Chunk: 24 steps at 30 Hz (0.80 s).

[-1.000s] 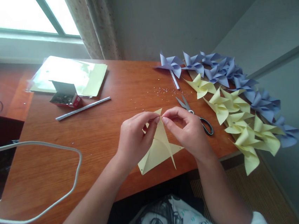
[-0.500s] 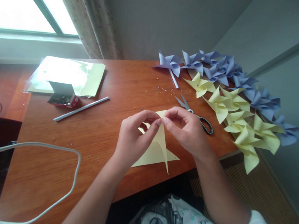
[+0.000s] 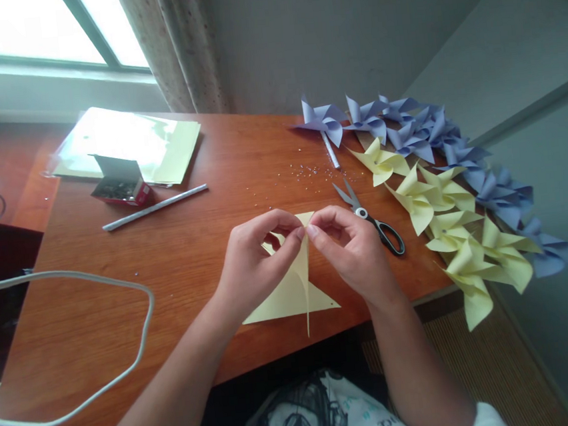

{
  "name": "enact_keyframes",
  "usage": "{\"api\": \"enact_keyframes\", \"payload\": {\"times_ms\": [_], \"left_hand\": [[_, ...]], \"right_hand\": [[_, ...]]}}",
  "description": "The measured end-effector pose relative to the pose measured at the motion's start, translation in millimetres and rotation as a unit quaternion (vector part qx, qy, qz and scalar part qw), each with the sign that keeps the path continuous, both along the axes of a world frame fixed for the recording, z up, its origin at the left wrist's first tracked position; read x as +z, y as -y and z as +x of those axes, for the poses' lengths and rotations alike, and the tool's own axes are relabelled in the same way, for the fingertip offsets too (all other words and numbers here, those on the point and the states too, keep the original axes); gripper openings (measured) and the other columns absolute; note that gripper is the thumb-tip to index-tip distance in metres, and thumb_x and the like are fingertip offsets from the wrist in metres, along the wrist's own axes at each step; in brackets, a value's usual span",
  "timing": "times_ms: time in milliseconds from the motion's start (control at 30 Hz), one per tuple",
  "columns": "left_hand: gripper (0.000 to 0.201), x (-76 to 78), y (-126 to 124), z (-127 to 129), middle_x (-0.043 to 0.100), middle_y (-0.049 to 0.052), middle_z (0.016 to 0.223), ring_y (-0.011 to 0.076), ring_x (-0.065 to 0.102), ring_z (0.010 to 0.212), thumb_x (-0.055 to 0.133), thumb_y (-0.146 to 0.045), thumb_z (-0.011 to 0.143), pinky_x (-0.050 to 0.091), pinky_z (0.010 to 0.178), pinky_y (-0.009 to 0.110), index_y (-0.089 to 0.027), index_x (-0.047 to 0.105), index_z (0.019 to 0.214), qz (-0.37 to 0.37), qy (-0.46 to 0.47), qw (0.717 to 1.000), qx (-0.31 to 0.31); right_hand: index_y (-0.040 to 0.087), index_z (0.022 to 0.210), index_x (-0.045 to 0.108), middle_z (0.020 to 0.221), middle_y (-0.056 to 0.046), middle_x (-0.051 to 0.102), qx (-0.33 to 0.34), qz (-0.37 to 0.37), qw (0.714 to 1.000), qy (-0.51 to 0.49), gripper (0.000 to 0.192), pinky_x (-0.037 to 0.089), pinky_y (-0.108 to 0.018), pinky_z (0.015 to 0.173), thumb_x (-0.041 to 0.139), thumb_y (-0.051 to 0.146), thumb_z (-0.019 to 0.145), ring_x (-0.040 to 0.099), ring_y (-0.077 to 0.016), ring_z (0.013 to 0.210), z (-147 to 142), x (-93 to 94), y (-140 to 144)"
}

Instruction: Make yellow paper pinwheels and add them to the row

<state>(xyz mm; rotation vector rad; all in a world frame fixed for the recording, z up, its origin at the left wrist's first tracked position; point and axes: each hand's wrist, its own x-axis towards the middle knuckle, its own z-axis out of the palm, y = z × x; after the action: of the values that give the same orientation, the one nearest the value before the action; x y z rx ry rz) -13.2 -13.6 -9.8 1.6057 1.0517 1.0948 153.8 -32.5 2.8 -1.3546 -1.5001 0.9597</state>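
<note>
Just above the table, a sheet of pale yellow paper is cut into flaps, with a small dark hole near its lower right corner. My left hand pinches the paper between thumb and forefinger. My right hand pinches it too, its fingertips touching those of the left. One narrow flap hangs down edge-on from the pinched spot. What lies between the fingertips is too small to make out. Black-handled scissors lie partly open just right of my right hand.
Finished yellow pinwheels and purple pinwheels crowd the table's right side. Small bits are scattered behind my hands. At back left are a red box of small metal pieces, a rolled paper stick and yellow paper sheets. A white cable loops at left.
The hanging flap has swung a little to the left and the paper has turned slightly. Both hands keep their pinch, the right one shifted slightly left.
</note>
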Motion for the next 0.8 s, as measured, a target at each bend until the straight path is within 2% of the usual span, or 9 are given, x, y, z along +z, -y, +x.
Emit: {"api": "enact_keyframes", "payload": {"times_ms": [67,133,167,233,267,333,567,700,800], "left_hand": [[0.008,0.2,-0.1,0.1,0.069,0.001,0.075,0.0118,0.062,0.069,0.065,-0.019,0.089,0.049,0.061,0.021,-0.017,0.069,0.082,0.000,-0.003,1.000,0.004],[0.009,1.1,-0.2,0.4,0.069,0.001,0.075,0.0116,0.062,0.068,0.065,-0.019,0.089,0.049,0.061,0.020,-0.017,0.069,0.081,-0.005,-0.002,1.000,0.011],[0.009,1.6,-0.3,0.7,0.069,0.001,0.074,0.0116,0.062,0.068,0.065,-0.019,0.089,0.049,0.061,0.020,-0.016,0.069,0.080,-0.009,-0.001,1.000,0.014],[0.010,2.6,-0.4,1.3,0.069,0.001,0.074,0.0114,0.062,0.067,0.065,-0.019,0.088,0.049,0.061,0.020,-0.016,0.068,0.079,-0.014,0.002,1.000,0.017],[0.010,2.8,-0.4,1.6,0.069,0.001,0.073,0.0113,0.062,0.067,0.065,-0.019,0.088,0.049,0.061,0.020,-0.016,0.068,0.079,-0.014,0.003,1.000,0.016],[0.010,2.4,-0.5,1.9,0.068,0.001,0.073,0.0114,0.062,0.067,0.066,-0.020,0.088,0.049,0.061,0.021,-0.016,0.068,0.079,-0.014,0.003,1.000,0.015],[0.010,-2.5,-2.0,0.2,0.068,0.001,0.075,0.0125,0.061,0.069,0.065,-0.022,0.090,0.048,0.062,0.022,-0.018,0.069,0.081,-0.014,-0.003,1.000,0.016],[0.011,-2.3,-2.6,-0.4,0.068,0.001,0.075,0.0133,0.062,0.069,0.065,-0.024,0.089,0.049,0.063,0.023,-0.018,0.069,0.081,-0.019,0.004,1.000,0.014],[0.011,-2.3,-2.5,-0.2,0.068,0.002,0.075,0.0136,0.063,0.070,0.066,-0.025,0.090,0.049,0.063,0.023,-0.018,0.069,0.082,-0.021,0.008,1.000,0.011]], "right_hand": [[0.021,0.091,0.068,0.090,-0.002,0.071,-0.010,0.000,1.000,0.028,0.011,0.055,-0.031,0.080,0.063,0.031,0.093,0.067,-0.0178,0.086,14.5,-1.7,0.6],[0.021,0.097,0.069,0.097,-0.005,0.073,-0.065,0.009,0.993,0.101,0.014,0.055,-0.033,0.081,0.060,0.032,0.094,0.068,-0.0203,0.090,36.4,-7.0,2.0],[0.021,0.099,0.070,0.098,-0.006,0.073,-0.099,0.018,0.981,0.167,0.015,0.055,-0.036,0.081,0.059,0.031,0.094,0.068,-0.0218,0.090,48.6,-11.0,3.3],[0.019,0.102,0.071,0.099,-0.010,0.071,-0.156,0.027,0.934,0.321,0.019,0.053,-0.043,0.087,0.060,0.029,0.090,0.067,-0.0260,0.091,71.5,-20.9,6.8],[0.018,0.106,0.070,0.099,-0.011,0.070,-0.168,0.022,0.911,0.377,0.022,0.052,-0.046,0.088,0.060,0.028,0.089,0.066,-0.0279,0.091,80.8,-26.0,9.0],[0.019,0.113,0.068,0.102,-0.012,0.069,-0.163,0.007,0.887,0.432,0.030,0.052,-0.047,0.089,0.061,0.029,0.086,0.065,-0.0306,0.095,93.0,-34.6,13.7],[0.018,0.133,0.059,0.117,-0.016,0.061,-0.162,-0.040,0.868,0.468,0.052,0.051,-0.047,0.094,0.063,0.030,0.083,0.064,-0.0317,0.103,99.4,-43.0,21.2],[0.017,0.135,0.058,0.107,-0.016,0.064,-0.152,-0.060,0.841,0.515,0.055,0.051,-0.048,0.092,0.062,0.037,0.084,0.063,-0.0346,0.103,100.9,-40.8,22.2],[0.019,0.128,0.064,0.095,-0.011,0.066,-0.147,-0.076,0.844,0.510,0.050,0.053,-0.047,0.084,0.064,0.039,0.082,0.065,-0.0322,0.091,98.8,-35.7,25.3]]}}
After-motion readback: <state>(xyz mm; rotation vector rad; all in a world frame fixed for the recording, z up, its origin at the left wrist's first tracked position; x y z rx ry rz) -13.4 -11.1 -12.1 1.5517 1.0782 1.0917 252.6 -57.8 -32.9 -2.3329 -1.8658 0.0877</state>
